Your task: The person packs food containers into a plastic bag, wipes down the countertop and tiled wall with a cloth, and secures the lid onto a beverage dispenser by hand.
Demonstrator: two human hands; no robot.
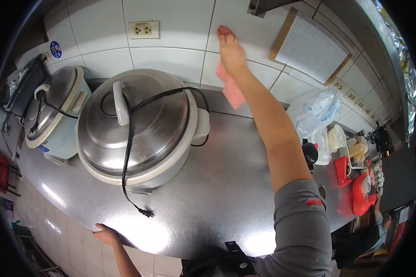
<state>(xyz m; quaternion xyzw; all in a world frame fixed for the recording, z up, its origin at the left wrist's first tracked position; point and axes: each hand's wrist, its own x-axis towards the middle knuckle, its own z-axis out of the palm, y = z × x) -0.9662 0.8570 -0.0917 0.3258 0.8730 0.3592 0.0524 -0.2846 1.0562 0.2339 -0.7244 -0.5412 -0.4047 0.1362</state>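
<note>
My right hand (232,54) is raised to the white tiled wall (171,62), fingers pressed on a pink cloth (232,92). Part of the cloth hangs below the palm, and a bit shows at the fingertips. Down at the front left, my left hand (107,235) grips the edge of the steel table (217,184); some of its fingers are hidden. Between the hands stands a large rice cooker (143,134) with its metal lid on. Its black power cord (129,157) lies over the lid, and the plug rests on the table.
A second rice cooker (58,111) stands at the left. A clipboard (312,48) and a power outlet (144,30) are on the wall. Plastic bags (316,111), a red basket (342,171) and containers crowd the right side. Another person (367,240) is at the far right.
</note>
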